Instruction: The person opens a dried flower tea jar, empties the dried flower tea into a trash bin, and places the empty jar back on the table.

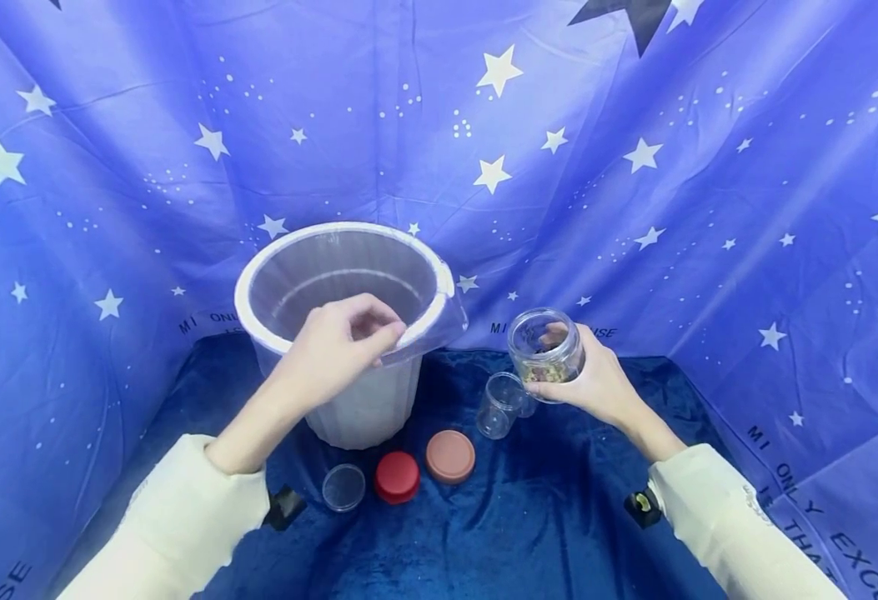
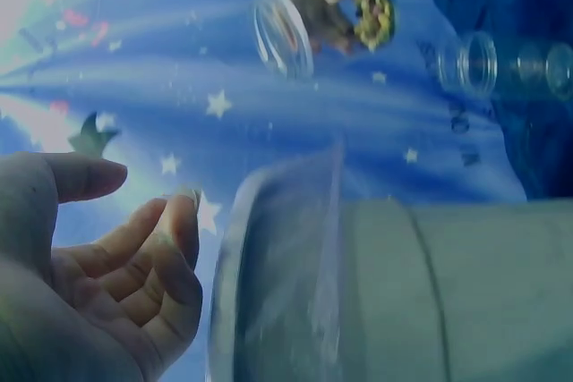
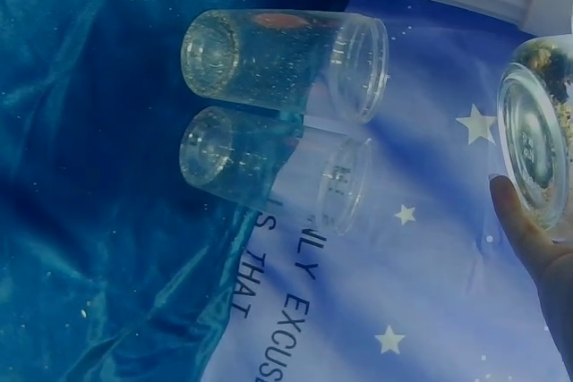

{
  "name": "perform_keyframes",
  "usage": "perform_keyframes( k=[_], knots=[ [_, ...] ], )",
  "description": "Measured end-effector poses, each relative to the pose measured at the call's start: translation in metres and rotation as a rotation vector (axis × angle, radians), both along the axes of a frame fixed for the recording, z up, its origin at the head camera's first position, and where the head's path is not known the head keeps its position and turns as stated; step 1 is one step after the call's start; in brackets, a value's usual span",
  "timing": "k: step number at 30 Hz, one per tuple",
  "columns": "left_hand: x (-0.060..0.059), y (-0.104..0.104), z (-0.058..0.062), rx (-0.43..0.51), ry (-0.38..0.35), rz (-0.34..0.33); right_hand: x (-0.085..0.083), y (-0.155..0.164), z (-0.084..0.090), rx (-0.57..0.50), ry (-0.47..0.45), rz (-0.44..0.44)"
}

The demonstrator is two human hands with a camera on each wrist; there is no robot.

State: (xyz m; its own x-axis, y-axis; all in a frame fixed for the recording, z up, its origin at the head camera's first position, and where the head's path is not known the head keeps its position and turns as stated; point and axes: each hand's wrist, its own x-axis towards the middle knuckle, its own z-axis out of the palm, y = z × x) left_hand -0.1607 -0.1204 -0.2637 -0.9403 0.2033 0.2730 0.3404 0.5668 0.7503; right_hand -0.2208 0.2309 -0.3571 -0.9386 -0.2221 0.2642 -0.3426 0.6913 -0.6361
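My right hand [image 1: 599, 379] grips a clear jar [image 1: 519, 346], its open mouth facing up and leaning towards me. Loose yellow-green and dark red dried bits [image 1: 547, 372] lie inside it. My left hand [image 1: 341, 337] hovers at the right side of a large pale bin [image 1: 367, 400], overlapping its rim in the head view. In the left wrist view, the thumb stands apart from loosely bent fingers [image 2: 183, 279], with no object held between them. A clear plastic flap [image 1: 454, 321] sticks out from the bin's rim near this hand.
Two empty clear jars [image 3: 282, 55] stand side by side on the dark blue cloth [image 1: 529, 517], below the held jar. Closer to me lie a clear lid [image 1: 344, 487], a red lid [image 1: 397, 477] and an orange-pink lid [image 1: 450, 457]. A star-printed curtain [image 1: 378, 167] encloses the space.
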Motion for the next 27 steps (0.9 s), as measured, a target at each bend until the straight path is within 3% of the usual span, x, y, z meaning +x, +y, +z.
perform_keyframes(
  k=[7,12,17,22,27],
  knots=[
    [-0.014,-0.026,0.004,-0.008,0.019,0.108,-0.003,-0.003,0.008,0.005,-0.023,-0.008],
    [-0.022,-0.042,0.006,-0.064,0.076,0.26,-0.003,-0.006,0.015,0.028,-0.036,-0.025],
    [-0.032,-0.059,0.0,-0.164,0.158,0.43,-0.006,-0.009,0.018,0.034,-0.037,-0.023],
    [-0.045,-0.074,-0.006,-0.205,0.096,0.55,-0.008,-0.011,0.018,0.032,-0.025,-0.015],
    [-0.051,-0.084,-0.007,-0.193,0.038,0.582,-0.01,-0.014,0.015,0.018,-0.024,0.003]
  ],
)
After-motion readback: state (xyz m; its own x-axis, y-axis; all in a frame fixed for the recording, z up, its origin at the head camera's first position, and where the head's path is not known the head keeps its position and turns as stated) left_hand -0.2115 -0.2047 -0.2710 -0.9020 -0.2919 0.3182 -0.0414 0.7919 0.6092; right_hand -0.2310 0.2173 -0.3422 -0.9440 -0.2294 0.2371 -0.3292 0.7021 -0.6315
